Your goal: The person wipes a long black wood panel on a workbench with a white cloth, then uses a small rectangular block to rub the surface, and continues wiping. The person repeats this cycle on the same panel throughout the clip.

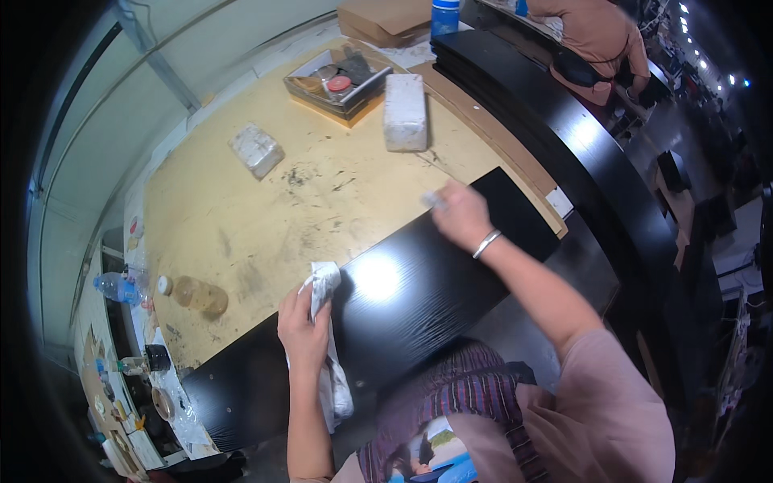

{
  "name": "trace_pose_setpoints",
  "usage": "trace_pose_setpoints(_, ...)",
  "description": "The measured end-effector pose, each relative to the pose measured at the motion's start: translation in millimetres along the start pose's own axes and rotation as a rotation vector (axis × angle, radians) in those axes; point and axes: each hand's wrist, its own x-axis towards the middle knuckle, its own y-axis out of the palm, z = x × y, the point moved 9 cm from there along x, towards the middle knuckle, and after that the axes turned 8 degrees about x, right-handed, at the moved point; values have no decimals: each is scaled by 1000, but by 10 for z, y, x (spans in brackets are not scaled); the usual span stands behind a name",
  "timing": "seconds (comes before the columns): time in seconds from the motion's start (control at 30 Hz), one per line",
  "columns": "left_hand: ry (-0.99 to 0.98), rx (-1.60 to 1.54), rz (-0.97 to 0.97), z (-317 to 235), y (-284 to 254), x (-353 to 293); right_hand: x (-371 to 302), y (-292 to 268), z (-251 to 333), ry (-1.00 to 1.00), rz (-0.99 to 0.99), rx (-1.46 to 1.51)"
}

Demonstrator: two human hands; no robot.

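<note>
A long black board [415,302] with a glossy wood-grain face lies slantwise before me, across the front of a worn yellowish worktop [250,209]. My left hand [304,334] is closed on a white cloth [325,280] at the board's middle; the cloth hangs down over the near edge. Toward the board's right end, at its far edge, my right hand [465,217] has its fingers pinched around a small pale grey piece [432,200]. Blur hides what kind of thing that is. A silvery bracelet rings the right wrist.
Two whitish wrapped blocks [405,113] and an open box [346,109] of tins stand farther back. A bottle of yellowish liquid [197,295] lies at left. Stacked black boards [564,105] curve along the right. Another person [596,40] is at upper right.
</note>
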Motion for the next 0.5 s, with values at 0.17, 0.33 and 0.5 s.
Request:
trace_pose_setpoints(0.17, 95, 244, -23, -46, 541, 21, 344, -903, -1121, 138, -150, -165)
trace_pose_setpoints(0.33, 81, 276, -3, -50, 557, 14, 210, -477, -640, -51, 69, 104)
trace_pose_setpoints(0.5, 77, 304, 6, -20, 576, 6, 589, -1078, -1850, 293, -49, -91)
